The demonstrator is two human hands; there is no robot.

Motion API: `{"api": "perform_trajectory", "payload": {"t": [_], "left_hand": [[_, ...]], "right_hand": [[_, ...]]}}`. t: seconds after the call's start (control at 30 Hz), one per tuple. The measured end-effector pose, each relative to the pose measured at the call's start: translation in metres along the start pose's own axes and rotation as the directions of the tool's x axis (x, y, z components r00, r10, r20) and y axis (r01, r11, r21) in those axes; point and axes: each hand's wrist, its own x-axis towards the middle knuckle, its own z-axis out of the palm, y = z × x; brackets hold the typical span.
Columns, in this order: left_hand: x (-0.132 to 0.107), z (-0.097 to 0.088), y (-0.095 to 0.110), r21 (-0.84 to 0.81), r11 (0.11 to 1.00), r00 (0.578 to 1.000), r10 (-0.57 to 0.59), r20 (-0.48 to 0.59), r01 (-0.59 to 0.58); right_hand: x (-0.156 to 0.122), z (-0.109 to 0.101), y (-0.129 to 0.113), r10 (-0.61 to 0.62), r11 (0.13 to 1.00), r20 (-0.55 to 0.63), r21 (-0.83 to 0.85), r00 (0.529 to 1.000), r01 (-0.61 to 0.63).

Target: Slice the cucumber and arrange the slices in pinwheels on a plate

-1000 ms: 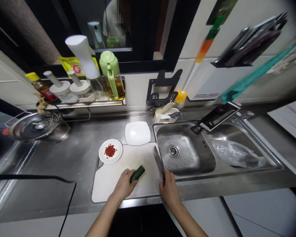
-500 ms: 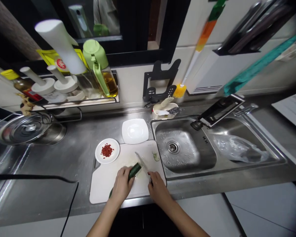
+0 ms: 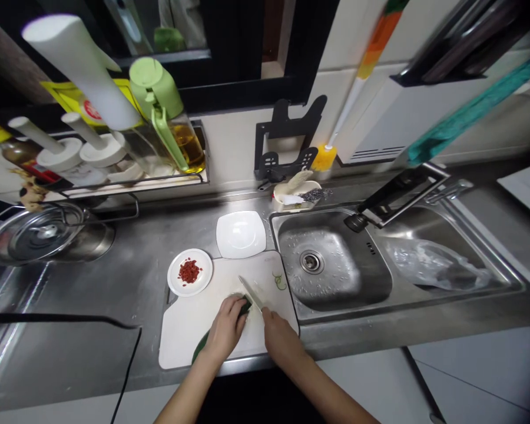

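A green cucumber [image 3: 202, 350] lies on the white cutting board [image 3: 183, 330] at the counter's front edge. My left hand [image 3: 227, 330] is closed over it, pressing it down; only its tip and rear end show. My right hand [image 3: 279, 338] grips the handle of a knife [image 3: 250, 292], whose blade rests at the cucumber's tip. Thin cucumber peelings [image 3: 279, 281] lie at the board's right edge.
A small round plate of chopped red chilli [image 3: 189, 272] and an empty square white plate [image 3: 241, 234] sit behind the board. The sink [image 3: 331, 271] lies right, with a plastic bag [image 3: 428, 265] in its second basin. A pot lid [image 3: 39, 232] and a bottle rack stand at left.
My right hand brought the knife from the board's right edge over to the cucumber. My left hand slid forward over the cucumber. Peelings now show at the board's right.
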Motion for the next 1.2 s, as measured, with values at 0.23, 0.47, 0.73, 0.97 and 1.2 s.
{"api": "perform_trajectory", "payload": {"t": [0.23, 0.47, 0.73, 0.97, 1.2], "left_hand": [[0.004, 0.002, -0.004, 0.029, 0.996, 0.996, 0.088, 0.005, -0.088], [0.005, 0.000, -0.009, 0.049, 0.993, 0.994, 0.105, 0.025, -0.106], [0.005, 0.001, -0.010, 0.062, 0.993, 0.995, 0.096, 0.021, -0.097], [0.005, 0.002, -0.012, 0.095, 0.987, 0.991, 0.134, 0.001, -0.134], [0.005, 0.003, -0.013, 0.125, 0.981, 0.989, 0.151, -0.004, -0.149]], "right_hand": [[-0.004, -0.002, 0.000, -0.010, 1.000, -0.003, -0.002, 1.000, 0.010], [-0.029, -0.004, 0.004, -0.006, 0.997, 0.026, -0.074, 1.000, 0.008], [-0.042, -0.010, 0.002, 0.019, 0.994, 0.118, -0.109, 0.993, -0.007], [-0.045, -0.010, 0.003, 0.022, 0.997, 0.080, -0.071, 0.997, -0.016], [-0.046, -0.022, -0.002, 0.023, 0.998, 0.128, -0.067, 0.991, -0.014]]}}
